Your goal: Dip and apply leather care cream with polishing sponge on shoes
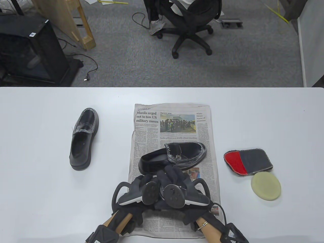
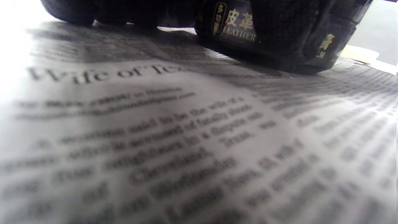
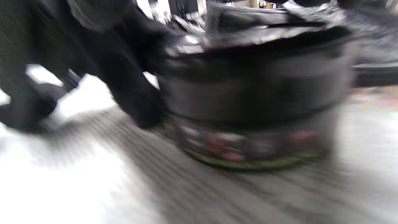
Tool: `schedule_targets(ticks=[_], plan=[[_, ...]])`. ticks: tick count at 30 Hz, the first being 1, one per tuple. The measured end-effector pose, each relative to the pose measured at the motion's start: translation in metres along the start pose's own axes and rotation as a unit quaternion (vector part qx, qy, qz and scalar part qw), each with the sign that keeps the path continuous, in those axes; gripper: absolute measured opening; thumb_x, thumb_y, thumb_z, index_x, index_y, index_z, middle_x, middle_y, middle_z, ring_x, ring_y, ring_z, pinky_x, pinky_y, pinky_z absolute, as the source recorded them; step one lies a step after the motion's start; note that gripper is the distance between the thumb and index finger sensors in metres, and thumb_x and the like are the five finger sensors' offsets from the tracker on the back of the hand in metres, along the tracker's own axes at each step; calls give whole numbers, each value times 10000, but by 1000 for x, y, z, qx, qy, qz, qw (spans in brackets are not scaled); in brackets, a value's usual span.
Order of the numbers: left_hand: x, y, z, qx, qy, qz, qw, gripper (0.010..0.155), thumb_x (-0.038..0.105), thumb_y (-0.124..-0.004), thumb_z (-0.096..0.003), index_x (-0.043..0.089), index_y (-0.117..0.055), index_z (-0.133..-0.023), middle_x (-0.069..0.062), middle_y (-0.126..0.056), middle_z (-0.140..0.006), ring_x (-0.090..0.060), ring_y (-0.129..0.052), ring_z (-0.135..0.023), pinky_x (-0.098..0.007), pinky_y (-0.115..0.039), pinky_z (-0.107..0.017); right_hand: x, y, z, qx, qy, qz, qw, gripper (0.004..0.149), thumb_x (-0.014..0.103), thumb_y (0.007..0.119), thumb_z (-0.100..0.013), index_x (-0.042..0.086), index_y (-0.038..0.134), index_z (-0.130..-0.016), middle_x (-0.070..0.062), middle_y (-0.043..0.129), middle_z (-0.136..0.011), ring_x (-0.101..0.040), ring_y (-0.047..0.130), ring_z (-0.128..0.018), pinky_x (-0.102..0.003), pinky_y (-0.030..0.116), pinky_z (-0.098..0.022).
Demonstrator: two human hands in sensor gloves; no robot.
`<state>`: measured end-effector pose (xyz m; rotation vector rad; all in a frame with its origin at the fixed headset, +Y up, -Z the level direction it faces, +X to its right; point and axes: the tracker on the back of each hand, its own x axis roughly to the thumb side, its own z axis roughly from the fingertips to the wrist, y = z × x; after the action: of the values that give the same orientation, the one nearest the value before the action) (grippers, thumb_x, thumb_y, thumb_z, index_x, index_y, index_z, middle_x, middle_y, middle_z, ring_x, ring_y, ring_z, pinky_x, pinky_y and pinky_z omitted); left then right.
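Note:
A black jar of leather care cream (image 2: 236, 28) stands on the newspaper (image 1: 172, 121). In the table view both hands cover it. My left hand (image 1: 141, 183) grips its side; its gloved fingers (image 3: 136, 102) show against the jar (image 3: 255, 102) in the blurred right wrist view. My right hand (image 1: 174, 174) curls over the jar from above. A black loafer (image 1: 174, 157) lies on the newspaper just beyond the hands. A second black loafer (image 1: 84, 138) stands on the table to the left. The round pale-yellow polishing sponge (image 1: 265, 186) lies on the table to the right.
A red and grey cloth (image 1: 249, 160) lies just behind the sponge. The white table's far edge (image 1: 162, 87) runs across the view, with an office chair (image 1: 189, 25) on the floor beyond it.

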<state>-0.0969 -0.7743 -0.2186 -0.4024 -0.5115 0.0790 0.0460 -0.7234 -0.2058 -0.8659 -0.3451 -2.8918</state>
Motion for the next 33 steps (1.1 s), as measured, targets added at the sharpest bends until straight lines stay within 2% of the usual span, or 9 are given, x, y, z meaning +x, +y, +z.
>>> schedule_targets(ticks=[3,5,7,11,13,17,21,28,33], plan=[[0,0,0,-1,0,0,1000,1033,554,-820,-428,14,-362,-1181,-374,-365,-1185,-631,-388,-997,-729,-479,-702,1,1,-3,17,-19,14,1000,1108,698,643,-439,21,195,-1194,-401,261,-1189,-679,381,-1008,-743,480,-689],[0,0,0,0,0,0,1000,1028,551,-819,-433,16,-360,-1181,-371,-363,-1187,-630,-387,-998,-728,-477,-703,-4,-8,1,12,-58,-60,996,908,568,775,-452,223,349,-1176,-235,299,-1238,-603,331,-1060,-737,429,-690],[0,0,0,0,0,0,1000,1026,549,-818,-434,16,-360,-1181,-372,-365,-1186,-629,-387,-998,-728,-476,-703,-6,-9,2,11,-85,-128,988,750,505,807,-471,294,499,-1122,-233,269,-1234,-612,281,-1052,-750,402,-670],[0,0,0,0,0,-1,1000,1027,550,-817,-436,14,-358,-1182,-371,-363,-1186,-630,-386,-997,-729,-475,-703,-4,-2,-2,21,-10,-19,1000,1158,724,617,-440,-28,183,-1207,-499,176,-1145,-752,283,-976,-805,448,-628],[0,0,0,-1,0,0,1000,1025,548,-818,-437,14,-359,-1181,-371,-361,-1186,-631,-385,-997,-729,-476,-703,-2,5,-8,47,-8,4,999,1106,722,629,-420,80,168,-1193,-449,238,-1169,-729,332,-989,-786,475,-639],[0,0,0,-1,1,-2,1000,1015,541,-818,-443,16,-359,-1181,-366,-362,-1185,-625,-384,-1000,-725,-477,-704,-8,-7,-4,22,-46,-84,995,912,587,786,-431,263,359,-1169,-352,177,-1182,-689,258,-1000,-780,451,-638],[0,0,0,-1,0,-3,1000,1015,541,-816,-446,14,-356,-1182,-368,-363,-1185,-627,-384,-998,-726,-475,-704,-4,-1,-10,41,-15,-38,998,1210,707,687,-397,-24,124,-1179,-529,153,-1108,-786,295,-945,-806,509,-612],[0,0,-1,-3,-1,-3,1000,1007,535,-814,-454,14,-354,-1181,-366,-358,-1186,-627,-383,-999,-725,-474,-705,-1,0,-20,51,-31,-18,998,1233,697,737,-395,-13,109,-1183,-493,271,-1141,-740,442,-950,-779,553,-657],[-1,0,0,-3,-2,-3,1000,1004,535,-810,-462,7,-350,-1182,-371,-353,-1188,-626,-378,-1000,-724,-472,-704,-13,-26,3,-5,-35,-23,999,1209,694,732,-397,10,124,-1187,-487,266,-1140,-736,426,-955,-777,541,-663]])
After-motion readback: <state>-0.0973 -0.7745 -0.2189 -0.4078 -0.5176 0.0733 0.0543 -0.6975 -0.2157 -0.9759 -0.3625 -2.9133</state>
